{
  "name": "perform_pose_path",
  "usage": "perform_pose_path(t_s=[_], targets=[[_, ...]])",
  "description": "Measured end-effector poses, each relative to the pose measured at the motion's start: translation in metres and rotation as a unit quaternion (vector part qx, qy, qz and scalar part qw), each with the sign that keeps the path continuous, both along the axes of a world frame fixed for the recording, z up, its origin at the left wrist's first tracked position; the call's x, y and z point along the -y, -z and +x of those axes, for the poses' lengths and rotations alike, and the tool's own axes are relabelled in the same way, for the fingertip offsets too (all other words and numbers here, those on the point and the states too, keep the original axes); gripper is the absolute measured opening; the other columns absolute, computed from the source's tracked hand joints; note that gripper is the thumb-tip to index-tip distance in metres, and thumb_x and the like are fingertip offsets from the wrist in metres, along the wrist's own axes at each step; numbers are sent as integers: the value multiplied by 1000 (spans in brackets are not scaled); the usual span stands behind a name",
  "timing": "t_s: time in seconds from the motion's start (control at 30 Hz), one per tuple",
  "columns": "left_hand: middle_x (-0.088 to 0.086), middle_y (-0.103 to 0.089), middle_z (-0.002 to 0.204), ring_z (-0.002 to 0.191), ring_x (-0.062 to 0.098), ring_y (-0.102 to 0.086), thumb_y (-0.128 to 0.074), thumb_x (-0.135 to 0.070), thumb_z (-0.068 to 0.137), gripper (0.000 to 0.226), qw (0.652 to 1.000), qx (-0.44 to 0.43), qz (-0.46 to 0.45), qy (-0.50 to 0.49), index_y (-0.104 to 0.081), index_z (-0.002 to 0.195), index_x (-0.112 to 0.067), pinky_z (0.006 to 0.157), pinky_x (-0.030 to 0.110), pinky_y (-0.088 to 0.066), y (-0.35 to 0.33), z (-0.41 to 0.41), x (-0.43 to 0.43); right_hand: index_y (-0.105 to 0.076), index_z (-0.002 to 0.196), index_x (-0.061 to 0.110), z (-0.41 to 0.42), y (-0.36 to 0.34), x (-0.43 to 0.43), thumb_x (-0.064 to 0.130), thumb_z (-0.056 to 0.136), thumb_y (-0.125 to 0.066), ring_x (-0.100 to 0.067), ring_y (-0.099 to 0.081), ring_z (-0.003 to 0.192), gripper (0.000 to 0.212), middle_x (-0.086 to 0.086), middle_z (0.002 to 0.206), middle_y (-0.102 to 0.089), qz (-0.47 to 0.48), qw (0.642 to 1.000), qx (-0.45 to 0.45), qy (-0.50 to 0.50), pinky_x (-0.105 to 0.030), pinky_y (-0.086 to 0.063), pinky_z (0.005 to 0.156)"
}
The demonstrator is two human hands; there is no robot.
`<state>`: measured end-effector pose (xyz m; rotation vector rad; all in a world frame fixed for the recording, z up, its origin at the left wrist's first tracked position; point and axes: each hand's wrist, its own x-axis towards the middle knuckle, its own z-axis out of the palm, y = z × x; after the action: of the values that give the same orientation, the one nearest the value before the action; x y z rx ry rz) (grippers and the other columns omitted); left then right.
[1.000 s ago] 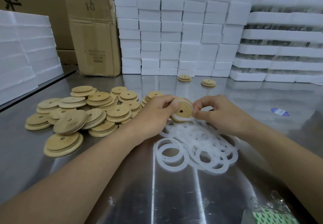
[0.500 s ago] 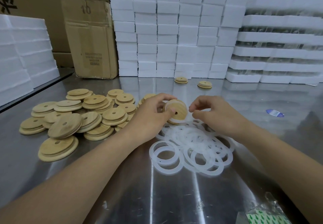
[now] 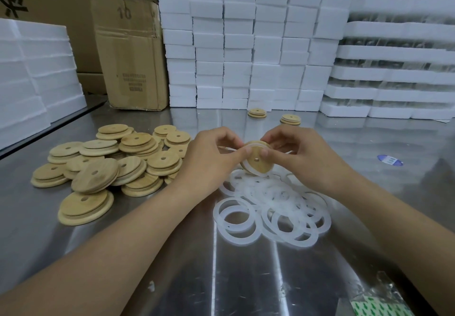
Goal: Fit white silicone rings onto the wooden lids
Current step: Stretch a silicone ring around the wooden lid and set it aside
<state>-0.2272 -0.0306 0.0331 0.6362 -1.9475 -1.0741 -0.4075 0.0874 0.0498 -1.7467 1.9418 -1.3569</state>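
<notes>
The left hand and right hand are pinching one wooden lid, tilted just above the ring pile on the surface, and pressing a white ring onto its rim. The ring is likely needing thumbs walking evenly round, so it is sitting flat and untwisted.

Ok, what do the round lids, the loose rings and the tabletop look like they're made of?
Lids: wood, possibly bamboo, matte tan with visible grain. Rings: translucent white and thin, probably silicone or soft rubber. Tabletop: metal, likely stainless steel, given its streaky mirror-like reflections.
</notes>
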Motion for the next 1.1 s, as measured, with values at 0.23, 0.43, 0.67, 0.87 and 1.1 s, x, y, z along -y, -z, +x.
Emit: perform_pose_path(t_s=[0.23, 0.43, 0.67, 0.87, 1.1], targets=[[-1, -83, 88, 84, 15, -77, -87, -23, 90, 8, 999, 12, 48, 14, -85, 93, -15, 90, 38, -63, -2, 3, 7, -75, 102, 31, -1, -3, -2, 37, 92, -79, -20, -76, 96, 13, 7, 101, -78, 36, 998, 42, 13, -69, -59, 86], [1, -82, 85, 87, 20, -79, -87, -21, 90, 7, 998, 40, 44, 2, -86, 91, -14, 87, 37, -65, -1, 3, 11, -76, 102, 30, -2, -3, -3, 33, 94, -79, -28, -74, 98, 9, 7, 97, -79, 45, 997, 63, 20, -72, -56, 90], [-6, -77, 70, 63, 3, -65, -89, -26, 88, 9, 996, 82, -4, -14, -87, 86, -18, 78, 37, -61, 1, 5, 14, -76, 103, 29, -5, -2, -4, 30, 97, -76, -37, -73, 102, 7, 3, 97, -81, 55, 995, 80, 16, -75, -52, 95], [-8, -80, 79, 78, 9, -75, -88, -35, 88, 12, 994, 104, -18, -17, -87, 83, -23, 77, 30, -60, 3, 2, 9, -74, 102, 19, -9, 1, -3, 19, 98, -74, -12, -78, 88, 4, 1, 90, -82, 38, 996, 78, 20, -33, -54, 85], [-12, -79, 82, 75, 0, -72, -84, -30, 93, 9, 985, 158, -64, -26, -86, 87, -24, 65, 11, -50, 5, 1, 10, -73, 105, 18, -4, 0, -3, 24, 99, -74, -28, -76, 96, 8, 2, 92, -82, 41, 996, 78, 24, -65, -52, 102]])
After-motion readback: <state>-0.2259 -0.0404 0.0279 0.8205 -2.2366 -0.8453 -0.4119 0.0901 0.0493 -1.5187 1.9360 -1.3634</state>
